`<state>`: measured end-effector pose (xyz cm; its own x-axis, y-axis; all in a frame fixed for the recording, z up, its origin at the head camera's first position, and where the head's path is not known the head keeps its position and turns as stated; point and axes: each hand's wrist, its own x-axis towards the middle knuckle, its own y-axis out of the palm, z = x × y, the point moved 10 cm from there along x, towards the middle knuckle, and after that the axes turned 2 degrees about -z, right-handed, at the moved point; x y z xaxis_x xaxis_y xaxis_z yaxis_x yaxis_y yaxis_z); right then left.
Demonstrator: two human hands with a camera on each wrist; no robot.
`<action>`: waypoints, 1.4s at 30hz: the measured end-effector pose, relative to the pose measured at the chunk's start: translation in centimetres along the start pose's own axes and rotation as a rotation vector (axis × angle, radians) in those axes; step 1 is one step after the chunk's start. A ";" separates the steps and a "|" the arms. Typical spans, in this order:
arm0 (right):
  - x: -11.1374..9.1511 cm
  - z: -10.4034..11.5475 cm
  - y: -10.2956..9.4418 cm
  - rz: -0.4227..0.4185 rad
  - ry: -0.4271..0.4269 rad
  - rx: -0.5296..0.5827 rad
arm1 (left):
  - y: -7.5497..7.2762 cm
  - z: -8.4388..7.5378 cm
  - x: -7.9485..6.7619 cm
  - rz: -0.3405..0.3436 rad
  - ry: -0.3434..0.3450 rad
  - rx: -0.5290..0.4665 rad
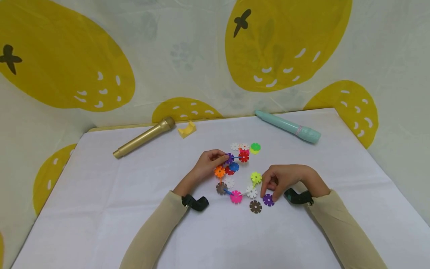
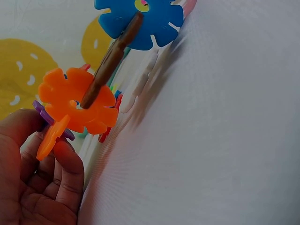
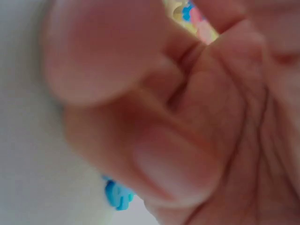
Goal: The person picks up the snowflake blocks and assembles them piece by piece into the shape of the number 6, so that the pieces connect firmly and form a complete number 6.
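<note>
A chain of colourful notched plastic discs point(image 1: 236, 197) curves across the white table, linked edge to edge. My left hand point(image 1: 211, 164) pinches a purple disc point(image 1: 230, 158) at the chain's upper left. In the left wrist view, an orange disc point(image 2: 77, 101) joins it, with a brown disc point(image 2: 112, 61) and a blue disc point(image 2: 140, 21) beyond. My right hand point(image 1: 285, 179) grips a separate purple disc point(image 1: 268, 200) by its edges, between thumb and index finger. A loose brown disc point(image 1: 255, 206) lies beside it. The right wrist view shows mostly blurred fingers point(image 3: 108, 51), hiding the purple disc.
Towards the back left lie a gold toy microphone point(image 1: 144, 137) and a small yellow cradle-shaped piece point(image 1: 187, 129). A mint-green microphone point(image 1: 288, 126) lies at the back right. A fruit-printed cloth point(image 1: 188, 82) hangs behind the table.
</note>
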<state>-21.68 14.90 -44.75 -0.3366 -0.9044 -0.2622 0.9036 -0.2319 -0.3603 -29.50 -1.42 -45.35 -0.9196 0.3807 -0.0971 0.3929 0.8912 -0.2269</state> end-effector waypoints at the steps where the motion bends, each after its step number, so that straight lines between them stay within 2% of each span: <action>1: 0.0 0.1 0.0 -0.001 0.004 0.001 | 0.0 0.5 0.3 -0.002 -0.002 -0.001; 3: 0.1 0.1 0.0 -0.006 0.033 -0.002 | 0.0 1.1 0.6 -0.008 0.000 -0.002; 9: -0.4 -0.7 -0.8 -0.058 0.133 -0.028 | -0.1 1.1 0.5 -0.019 0.016 -0.007; 14: -0.9 -0.8 -1.2 -0.077 0.108 0.016 | 0.0 1.1 0.4 -0.003 0.012 -0.010; 17: -1.1 -0.7 -1.8 -0.114 0.069 0.000 | 0.1 1.2 0.4 0.008 0.012 -0.011; 21: -1.3 -0.6 -3.2 -0.216 0.032 -0.021 | 0.2 1.3 0.4 0.020 0.013 -0.015; 25: -1.4 -0.5 -4.6 -0.340 0.001 0.010 | 0.3 1.4 0.5 0.022 0.007 -0.025; 32: -1.5 -0.6 -6.3 -0.543 -0.012 0.042 | 0.4 1.6 0.5 0.032 -0.010 -0.032; 42: -1.1 -0.4 -7.3 -0.730 -0.033 -0.024 | 0.5 1.5 0.6 0.037 0.000 -0.040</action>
<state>-27.97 17.74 -42.22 -0.8428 -0.5324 0.0793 0.4456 -0.7726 -0.4523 -29.85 -1.06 -46.96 -0.9043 0.4138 -0.1045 0.4265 0.8856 -0.1837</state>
